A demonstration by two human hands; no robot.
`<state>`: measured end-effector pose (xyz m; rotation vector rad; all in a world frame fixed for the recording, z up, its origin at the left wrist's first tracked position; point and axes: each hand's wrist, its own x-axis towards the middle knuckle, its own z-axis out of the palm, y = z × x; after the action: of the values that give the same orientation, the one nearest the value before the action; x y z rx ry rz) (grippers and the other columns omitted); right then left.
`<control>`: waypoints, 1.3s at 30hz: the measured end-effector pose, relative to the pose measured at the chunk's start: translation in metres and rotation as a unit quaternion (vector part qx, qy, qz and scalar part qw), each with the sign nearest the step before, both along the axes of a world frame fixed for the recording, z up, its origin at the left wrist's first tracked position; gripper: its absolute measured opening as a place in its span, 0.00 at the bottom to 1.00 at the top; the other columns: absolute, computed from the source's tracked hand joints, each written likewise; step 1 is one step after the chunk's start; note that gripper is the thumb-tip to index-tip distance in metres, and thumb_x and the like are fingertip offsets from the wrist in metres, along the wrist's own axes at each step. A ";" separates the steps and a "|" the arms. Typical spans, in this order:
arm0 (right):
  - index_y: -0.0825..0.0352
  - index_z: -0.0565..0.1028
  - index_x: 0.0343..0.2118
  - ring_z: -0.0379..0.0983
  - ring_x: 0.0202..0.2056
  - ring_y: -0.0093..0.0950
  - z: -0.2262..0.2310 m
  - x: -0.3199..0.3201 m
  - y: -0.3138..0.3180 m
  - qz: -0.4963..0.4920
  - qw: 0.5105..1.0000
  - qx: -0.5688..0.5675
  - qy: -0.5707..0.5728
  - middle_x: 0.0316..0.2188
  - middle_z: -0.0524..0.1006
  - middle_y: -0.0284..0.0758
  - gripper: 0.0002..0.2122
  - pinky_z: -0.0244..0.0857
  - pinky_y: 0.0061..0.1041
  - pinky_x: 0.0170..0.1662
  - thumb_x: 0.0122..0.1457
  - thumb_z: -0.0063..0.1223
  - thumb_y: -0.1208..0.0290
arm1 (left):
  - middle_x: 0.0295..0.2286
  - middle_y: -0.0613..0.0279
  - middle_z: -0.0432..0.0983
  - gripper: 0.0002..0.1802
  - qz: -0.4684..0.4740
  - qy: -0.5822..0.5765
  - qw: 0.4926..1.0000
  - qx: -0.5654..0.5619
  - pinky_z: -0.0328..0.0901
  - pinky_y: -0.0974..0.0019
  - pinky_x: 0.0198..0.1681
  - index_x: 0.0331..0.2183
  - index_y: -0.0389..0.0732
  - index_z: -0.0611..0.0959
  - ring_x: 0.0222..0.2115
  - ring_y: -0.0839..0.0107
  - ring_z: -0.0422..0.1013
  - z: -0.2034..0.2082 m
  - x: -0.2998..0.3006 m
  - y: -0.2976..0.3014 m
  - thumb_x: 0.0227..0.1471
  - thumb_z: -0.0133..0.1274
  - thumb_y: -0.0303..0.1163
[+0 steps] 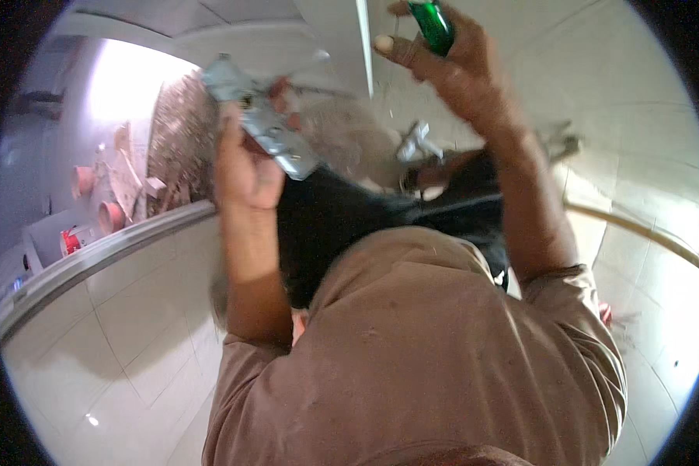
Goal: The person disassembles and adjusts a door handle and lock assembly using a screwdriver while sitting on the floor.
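My left hand (248, 167) is raised at the left, its fingers wrapped round a long, bluish-grey fitting (268, 128) that looks like metal. A dark opening shows near the fitting's middle, and motion smears its outline. Farther to the right and higher, my right hand (462, 74) grips a tool with a shiny green handle (435, 29). The top edge of the picture cuts that handle off, so I cannot tell the tool's exact kind. The two hands are well apart, and the tool does not touch the fitting.
A pale T-shaped metal piece (419, 142) lies on the tiled floor by my foot. At the left, a raised ledge (116, 245) borders an area with orange-red round pieces (111, 216) and rubble. A white panel edge (365, 46) stands ahead; a pale pole (637, 225) crosses the right.
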<state>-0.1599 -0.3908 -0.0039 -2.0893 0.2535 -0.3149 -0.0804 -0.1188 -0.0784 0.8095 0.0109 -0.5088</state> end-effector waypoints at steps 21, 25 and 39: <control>0.64 0.68 0.57 0.79 0.45 0.49 -0.399 -0.001 -0.088 0.246 0.837 -0.049 0.486 0.45 0.79 0.52 0.21 0.74 0.48 0.50 0.62 0.53 0.65 | 0.39 0.55 0.62 0.43 -0.048 0.156 0.974 -0.157 0.63 0.56 0.35 0.56 0.29 0.59 0.34 0.66 0.67 -0.042 0.032 0.082 0.51 0.68 0.35; 0.67 0.70 0.54 0.80 0.41 0.50 -0.412 -0.002 -0.088 0.240 0.862 -0.024 0.446 0.41 0.79 0.53 0.20 0.76 0.48 0.46 0.62 0.52 0.61 | 0.39 0.56 0.62 0.42 -0.036 0.167 0.968 -0.183 0.63 0.55 0.35 0.54 0.30 0.60 0.32 0.67 0.68 -0.045 0.033 0.076 0.49 0.70 0.35; 0.69 0.79 0.38 0.79 0.45 0.47 -0.470 0.023 0.060 0.564 0.663 -0.269 0.412 0.42 0.80 0.48 0.11 0.74 0.46 0.45 0.53 0.58 0.69 | 0.35 0.59 0.71 0.29 0.095 0.127 0.920 -0.360 0.73 0.47 0.49 0.45 0.38 0.63 0.35 0.60 0.72 -0.044 0.038 0.122 0.47 0.63 0.16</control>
<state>-0.1372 -0.3308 -0.4741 -2.3702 -0.7289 1.5005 -0.0429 0.0030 -0.1219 0.0149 0.1339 -0.3874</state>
